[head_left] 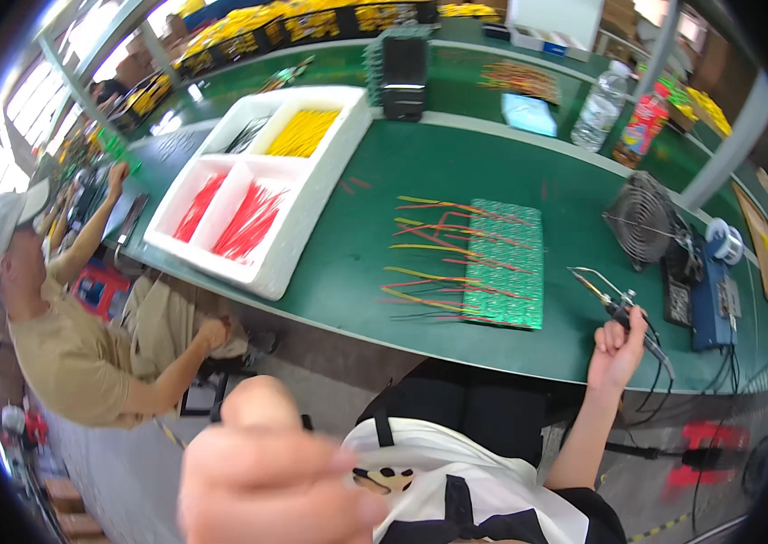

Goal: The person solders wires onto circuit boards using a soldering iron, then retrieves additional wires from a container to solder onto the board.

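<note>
My right hand (pixel 619 349) is closed around the handle of a soldering iron (pixel 615 308) with a thin curved metal tube at its tip, held over the bench's front edge. My left hand (pixel 275 471) is raised close to the camera, blurred, its fingers curled; whatever it may hold is hidden. Left of the iron lies a green circuit board panel (pixel 515 263). Several red, yellow and dark wires (pixel 429 247) lie across the panel and stick out past its left edge.
A white foam tray (pixel 289 258) with red, yellow and dark wires sits left. Right are a round fan (pixel 642 220), a solder spool (pixel 724 240) and a blue box (pixel 712 304). Bottles (pixel 601 107) stand at the back. A co-worker (pixel 85 335) sits left.
</note>
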The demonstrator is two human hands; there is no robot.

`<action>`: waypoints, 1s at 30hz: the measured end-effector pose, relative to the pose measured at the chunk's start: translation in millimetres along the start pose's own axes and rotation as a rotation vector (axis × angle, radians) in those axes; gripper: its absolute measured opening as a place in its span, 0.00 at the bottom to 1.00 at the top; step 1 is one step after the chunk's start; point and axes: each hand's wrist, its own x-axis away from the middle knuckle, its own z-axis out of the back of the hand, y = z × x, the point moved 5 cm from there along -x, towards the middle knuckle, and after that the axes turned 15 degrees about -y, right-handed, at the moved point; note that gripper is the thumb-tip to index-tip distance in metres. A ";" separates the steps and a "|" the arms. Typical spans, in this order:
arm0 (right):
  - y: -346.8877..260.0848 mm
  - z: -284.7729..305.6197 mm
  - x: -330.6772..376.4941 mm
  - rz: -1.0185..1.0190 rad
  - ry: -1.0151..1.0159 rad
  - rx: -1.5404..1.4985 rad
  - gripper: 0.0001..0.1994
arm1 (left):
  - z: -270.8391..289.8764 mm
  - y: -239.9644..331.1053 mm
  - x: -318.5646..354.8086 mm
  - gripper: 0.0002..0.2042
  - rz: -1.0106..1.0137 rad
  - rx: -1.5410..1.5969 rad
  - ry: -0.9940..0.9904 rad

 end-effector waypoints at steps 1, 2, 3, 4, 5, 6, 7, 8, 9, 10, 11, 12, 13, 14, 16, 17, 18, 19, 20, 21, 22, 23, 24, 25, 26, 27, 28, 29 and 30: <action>-3.5 8.1 1.1 0.041 0.021 0.022 0.08 | -0.5 -9.5 -18.7 0.09 -0.060 0.116 -0.354; 3.6 6.2 -2.6 0.030 0.055 0.006 0.09 | -0.3 -14.4 -18.5 0.09 -0.107 0.053 -0.327; 11.0 5.9 -2.8 0.012 0.096 -0.008 0.09 | -0.2 -16.9 -15.8 0.10 -0.146 -0.004 -0.302; 8.0 6.2 -4.0 0.019 0.063 0.026 0.09 | 5.1 -16.1 -15.7 0.09 -0.087 0.058 -0.312; 3.9 8.9 -2.0 0.037 0.077 0.034 0.09 | 3.9 -16.6 -14.5 0.09 -0.100 0.076 -0.305; 0.8 11.0 -0.1 0.046 0.080 0.037 0.08 | -9.6 -36.4 -9.5 0.08 -0.072 0.040 -0.267; 1.0 5.0 1.3 0.026 0.050 0.025 0.07 | -3.9 -46.0 -11.5 0.08 -0.024 -0.036 -0.238; 2.4 -0.6 0.4 0.013 0.042 0.022 0.08 | -7.7 -39.2 -5.4 0.07 0.023 -0.114 -0.204; 0.3 6.0 1.0 0.036 0.063 0.043 0.08 | -35.9 -79.1 -17.1 0.07 0.051 -0.134 -0.156; 4.3 -8.4 0.3 0.008 0.006 0.004 0.08 | -7.0 -116.3 -39.7 0.06 0.107 -0.275 -0.140; -2.9 13.3 1.5 0.084 0.089 0.047 0.09 | -22.9 -184.9 -39.0 0.06 0.121 -0.231 -0.091; -4.5 17.5 1.1 0.089 0.081 0.035 0.09 | -17.8 -190.1 -33.5 0.06 0.160 -0.291 -0.068; -2.9 14.7 0.1 0.070 0.058 0.029 0.09 | -18.2 -240.6 -24.3 0.05 0.369 -0.308 -0.149; -1.6 8.2 -0.5 0.062 0.036 0.022 0.09 | -10.0 -295.2 1.9 0.05 0.521 -0.360 -0.251; 1.5 -1.1 -0.1 0.048 0.045 0.031 0.09 | -4.3 -392.2 84.3 0.09 0.716 -0.414 -0.522; 3.8 -1.1 -1.2 0.042 0.036 0.030 0.09 | -11.2 -421.4 118.3 0.11 0.828 -0.345 -0.634; 4.3 3.7 -1.7 0.050 0.041 0.037 0.09 | -20.2 -431.2 139.8 0.10 0.935 -0.385 -0.708; 5.0 7.7 -2.1 0.056 0.044 0.043 0.09 | -26.2 -436.2 154.7 0.10 1.044 -0.427 -0.779; 5.2 9.9 -1.2 0.071 0.041 0.039 0.08 | -29.2 -439.1 157.1 0.10 1.049 -0.432 -0.773; 5.1 11.4 -1.5 0.073 0.027 0.042 0.07 | -30.6 -442.8 161.3 0.09 1.093 -0.460 -0.780; 3.7 12.4 1.2 0.080 0.042 0.054 0.08 | -34.5 -441.4 168.4 0.08 1.138 -0.477 -0.802; 2.7 13.4 2.7 0.084 0.057 0.065 0.08 | -36.8 -441.5 171.7 0.08 1.148 -0.476 -0.814; 2.4 15.8 0.2 0.083 0.070 0.078 0.09 | -33.6 -443.3 169.6 0.07 1.147 -0.466 -0.696; 1.3 11.1 1.5 0.095 0.111 0.067 0.09 | -27.8 -444.3 170.1 0.06 1.145 -0.459 -0.582; 1.6 11.8 0.2 0.095 0.107 0.065 0.09 | -22.2 -446.4 173.0 0.05 1.158 -0.448 -0.513; 1.7 14.4 -0.3 0.095 0.102 0.062 0.10 | -19.9 -449.7 175.5 0.05 1.171 -0.454 -0.526; 2.0 14.6 -1.3 0.098 0.108 0.048 0.10 | -17.7 -455.0 177.4 0.06 1.225 -0.389 -0.449; 2.3 15.6 -1.7 0.091 0.110 0.054 0.10 | -18.5 -452.0 173.8 0.07 1.272 -0.316 -0.366; 1.6 16.4 -1.9 0.106 0.093 0.052 0.10 | -19.5 -448.3 172.0 0.09 1.333 -0.243 -0.313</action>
